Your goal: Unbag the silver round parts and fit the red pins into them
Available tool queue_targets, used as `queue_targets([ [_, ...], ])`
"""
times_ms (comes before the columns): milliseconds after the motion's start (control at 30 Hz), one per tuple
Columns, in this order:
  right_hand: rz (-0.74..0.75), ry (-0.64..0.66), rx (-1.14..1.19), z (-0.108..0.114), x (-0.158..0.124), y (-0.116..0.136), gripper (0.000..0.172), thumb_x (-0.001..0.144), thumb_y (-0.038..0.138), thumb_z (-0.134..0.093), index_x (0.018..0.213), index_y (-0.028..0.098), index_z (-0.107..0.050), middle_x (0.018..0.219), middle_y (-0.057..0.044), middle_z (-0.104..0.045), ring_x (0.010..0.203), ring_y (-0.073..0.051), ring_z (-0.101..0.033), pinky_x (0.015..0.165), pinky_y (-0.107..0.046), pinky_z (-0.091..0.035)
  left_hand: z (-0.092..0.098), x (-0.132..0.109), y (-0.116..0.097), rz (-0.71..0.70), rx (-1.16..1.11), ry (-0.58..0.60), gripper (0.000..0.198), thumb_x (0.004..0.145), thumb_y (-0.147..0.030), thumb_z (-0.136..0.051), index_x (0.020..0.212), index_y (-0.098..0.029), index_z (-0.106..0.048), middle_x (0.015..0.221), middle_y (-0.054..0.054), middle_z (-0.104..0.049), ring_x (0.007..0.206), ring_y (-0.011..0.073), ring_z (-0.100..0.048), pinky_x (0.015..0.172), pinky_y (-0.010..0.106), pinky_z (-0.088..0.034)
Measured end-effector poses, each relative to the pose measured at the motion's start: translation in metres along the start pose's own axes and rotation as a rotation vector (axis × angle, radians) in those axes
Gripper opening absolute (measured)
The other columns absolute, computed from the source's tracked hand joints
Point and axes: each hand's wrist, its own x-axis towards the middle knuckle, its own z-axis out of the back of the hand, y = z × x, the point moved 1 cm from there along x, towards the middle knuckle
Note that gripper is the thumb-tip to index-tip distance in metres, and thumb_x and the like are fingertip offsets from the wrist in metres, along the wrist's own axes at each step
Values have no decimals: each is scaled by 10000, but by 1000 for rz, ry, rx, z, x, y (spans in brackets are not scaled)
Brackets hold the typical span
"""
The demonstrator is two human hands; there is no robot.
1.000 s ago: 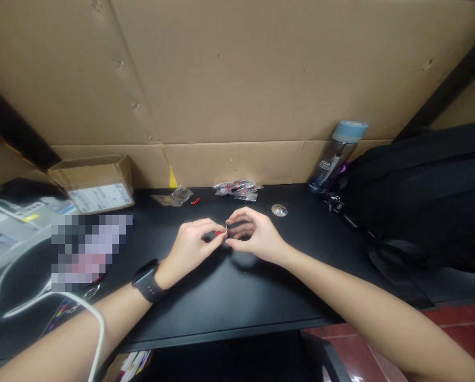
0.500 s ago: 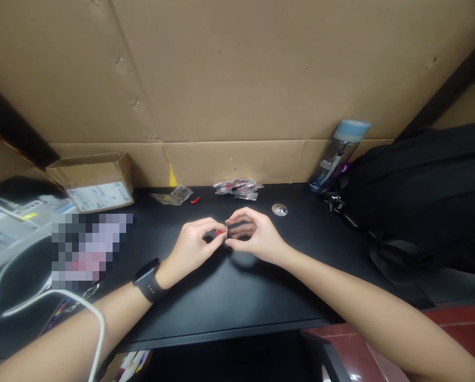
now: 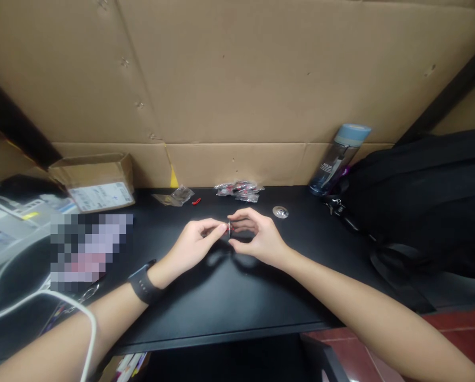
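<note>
Over the middle of the desk my two hands meet at a thin, round metal disc (image 3: 230, 230), seen edge-on. My right hand (image 3: 261, 233) grips the disc by its rim, between thumb and fingers. From the other side, my left hand (image 3: 199, 241) pinches a bit of red cord at the disc's face; most of the cord is hidden by the fingers. Another shiny metal disc (image 3: 281, 212) lies flat on the desk, beyond my right hand. A small red cord loop (image 3: 196, 201) lies farther back, close to an opened clear plastic bag (image 3: 177, 196).
Clear packets with red contents (image 3: 239, 190) lie against the cardboard wall (image 3: 237, 79). A bottle (image 3: 336, 159) and a black backpack (image 3: 424, 196) stand at right. A cardboard box (image 3: 96, 183) is at left. A white cable (image 3: 89, 323) crosses above my left forearm.
My left thumb has moved up to the disc's face, and its fingers now cover more of the red cord. The disc stays in my right hand. The view has shifted slightly.
</note>
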Motion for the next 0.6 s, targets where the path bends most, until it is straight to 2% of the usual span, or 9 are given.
queue_targets([
  [100, 59, -3, -62, 2, 1, 4, 482, 734, 178, -787, 1180, 226, -609, 1179, -63, -733, 1067, -234, -749, 948, -381, -620, -1, 2, 2, -24, -103, -49, 430, 915, -440, -716, 1253, -180, -668, 1191, 116, -740, 1053, 225, -722, 924, 358, -586],
  [167, 114, 5, -147, 3, 1, 6, 489, 739, 181, -782, 1195, 240, -614, 1187, -57, -737, 1093, -238, -731, 953, -386, -602, -3, 3, 5, -9, -193, -25, 562, 842, -403, -799, 1321, -183, -605, 1247, 143, -715, 1071, 238, -728, 929, 383, -604],
  [267, 169, 14, -265, 4, 1, 8, 455, 752, 205, -777, 1181, 257, -634, 1155, -46, -742, 1070, -234, -712, 924, -381, -589, -5, 4, 7, 35, -275, 35, 575, 795, -335, -846, 1297, -178, -613, 1206, 143, -731, 1046, 241, -744, 972, 429, -602],
  [367, 161, 36, -284, 5, 2, 6, 453, 763, 213, -770, 1193, 263, -639, 1161, -45, -736, 1067, -229, -698, 908, -370, -579, -4, 4, 5, 47, -288, 27, 539, 779, -295, -858, 1256, -168, -641, 1191, 139, -741, 1067, 247, -740, 1032, 466, -581],
  [467, 62, 30, -210, 6, 4, 2, 402, 760, 216, -763, 1149, 237, -664, 1100, -53, -733, 996, -215, -695, 809, -330, -580, -3, 3, 3, 25, -255, -6, 518, 760, -263, -864, 1228, -168, -665, 1257, 145, -716, 1148, 262, -708, 1031, 463, -590],
  [567, -142, 46, -38, 5, 6, -5, 190, 810, 291, -735, 966, 188, -705, 863, -32, -720, 742, -161, -673, 662, -284, -551, -4, 0, 1, -11, -266, 3, 497, 754, -228, -854, 1215, -175, -676, 1274, 134, -699, 1194, 266, -683, 994, 446, -620],
  [600, -199, 59, 23, 5, 7, -7, 176, 819, 320, -733, 921, 179, -710, 806, -22, -712, 687, -148, -659, 647, -280, -545, -5, -1, 1, -31, -274, 14, 492, 755, -212, -848, 1215, -178, -677, 1268, 128, -699, 1200, 261, -679, 1008, 448, -614],
])
